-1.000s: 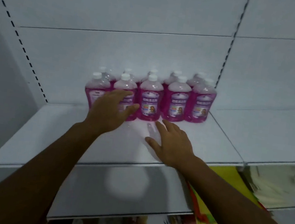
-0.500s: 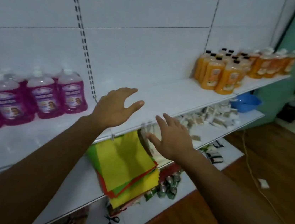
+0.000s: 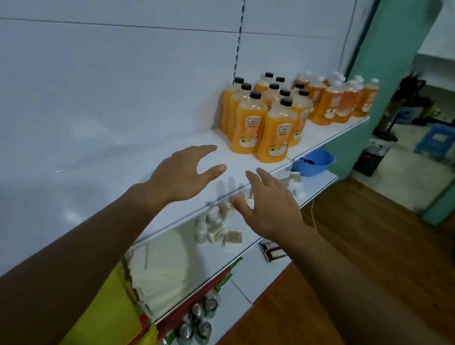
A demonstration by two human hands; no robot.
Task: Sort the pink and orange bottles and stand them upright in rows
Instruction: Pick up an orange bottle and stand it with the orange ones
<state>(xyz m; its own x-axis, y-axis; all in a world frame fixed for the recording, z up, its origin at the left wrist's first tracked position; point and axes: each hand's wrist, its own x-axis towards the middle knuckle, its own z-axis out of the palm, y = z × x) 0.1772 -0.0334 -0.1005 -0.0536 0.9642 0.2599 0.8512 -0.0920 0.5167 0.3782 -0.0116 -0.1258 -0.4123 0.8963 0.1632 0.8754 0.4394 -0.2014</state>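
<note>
A white shelf (image 3: 111, 175) is mounted along a pale wall, above a wooden floor (image 3: 360, 246). The orange bottles (image 3: 264, 119) are stood upright in rows at its far end. The left hand (image 3: 183, 172) and right hand (image 3: 268, 203) are held over the shelf edge, near the bottles, with fingers spread and nothing gripped.

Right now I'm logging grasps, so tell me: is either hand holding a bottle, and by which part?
Nothing is held. The left hand and right hand are both open above the shelf, short of the black-capped orange bottles.
</note>
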